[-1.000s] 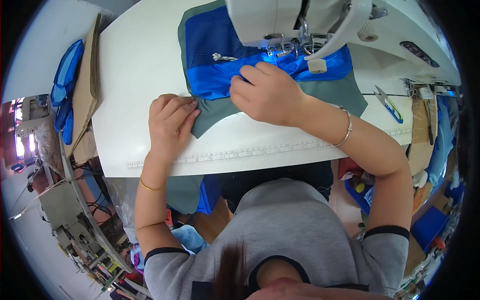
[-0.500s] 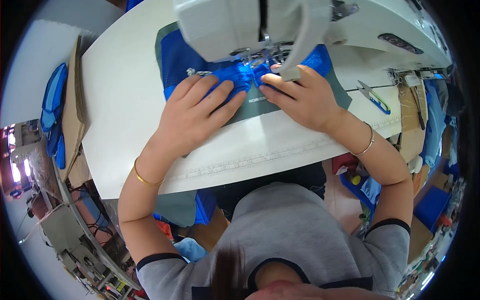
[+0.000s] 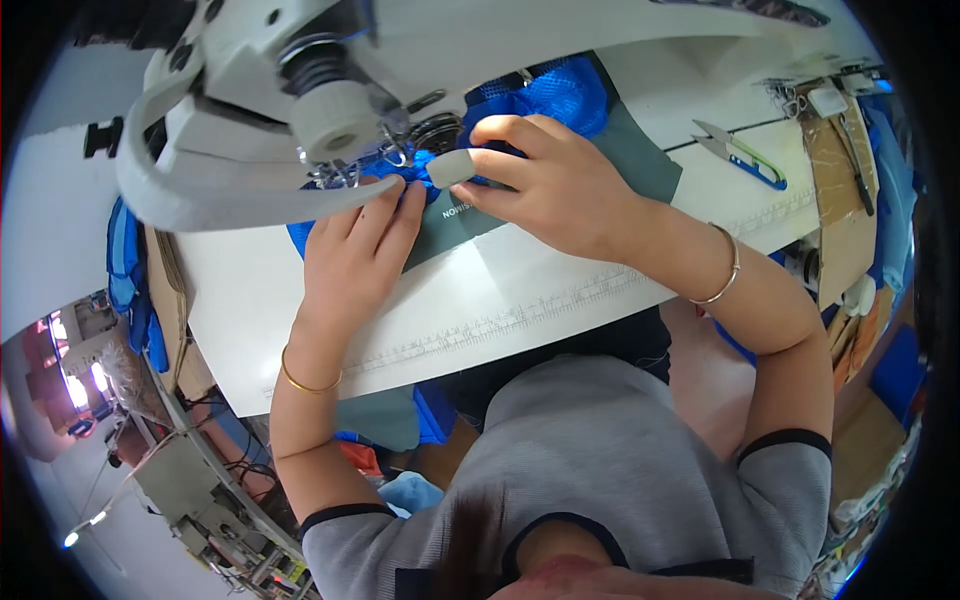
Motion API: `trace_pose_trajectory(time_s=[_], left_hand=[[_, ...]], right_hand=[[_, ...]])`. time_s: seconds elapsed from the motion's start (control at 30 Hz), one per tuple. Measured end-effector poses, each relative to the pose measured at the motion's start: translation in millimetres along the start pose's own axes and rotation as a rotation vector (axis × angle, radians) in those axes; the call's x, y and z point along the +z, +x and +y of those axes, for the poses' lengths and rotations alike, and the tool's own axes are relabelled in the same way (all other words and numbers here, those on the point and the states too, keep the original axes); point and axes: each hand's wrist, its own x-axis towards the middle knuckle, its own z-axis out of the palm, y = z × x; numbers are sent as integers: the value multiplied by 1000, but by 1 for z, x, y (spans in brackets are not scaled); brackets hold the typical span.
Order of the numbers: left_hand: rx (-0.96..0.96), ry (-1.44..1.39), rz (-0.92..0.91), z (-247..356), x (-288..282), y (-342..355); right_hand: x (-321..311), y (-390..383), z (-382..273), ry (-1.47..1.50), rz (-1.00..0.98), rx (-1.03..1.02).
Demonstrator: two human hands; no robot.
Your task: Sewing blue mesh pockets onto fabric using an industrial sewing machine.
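Observation:
A white sewing machine's head (image 3: pixel 335 120) hangs over blue mesh fabric (image 3: pixel 565 90) lying on grey-green fabric (image 3: pixel 640 155) with white lettering. My left hand (image 3: pixel 355 250) is open, fingers extended onto the fabric just below the needle area, tips partly hidden by the white curved arm (image 3: pixel 230 210). My right hand (image 3: pixel 550 185) is closed on the blue fabric right of the presser foot, fingers bent, beside a small pale block (image 3: pixel 450 168).
White table (image 3: pixel 230 310) with a printed ruler strip. At right: thread snips (image 3: pixel 755 170), cardboard (image 3: pixel 840 260) with a dark long tool. At left: folded blue pieces (image 3: pixel 130 270) and cardboard. Below the table: blue bin (image 3: pixel 435 410), fabric scraps.
The view has shifted, so the machine head looms much larger. Both hands have moved to the needle area; my right hand's fingers are now more bent, my left hand's fingertips farther under the machine.

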Motion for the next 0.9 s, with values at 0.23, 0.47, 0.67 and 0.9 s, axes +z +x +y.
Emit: trace_pose_trajectory(time_s=[0.23, 0.47, 0.67, 0.9], left_hand=[[75, 90, -63, -3, 9, 3], [-7, 82, -90, 5, -5, 2], [21, 28, -97, -4, 7, -1], [-69, 97, -166, -3, 2, -7]], right_hand=[[0, -1, 0, 5, 10, 5], [4, -3, 0, -15, -8, 22], [4, -2, -1, -8, 6, 16], [4, -2, 0, -14, -2, 23]])
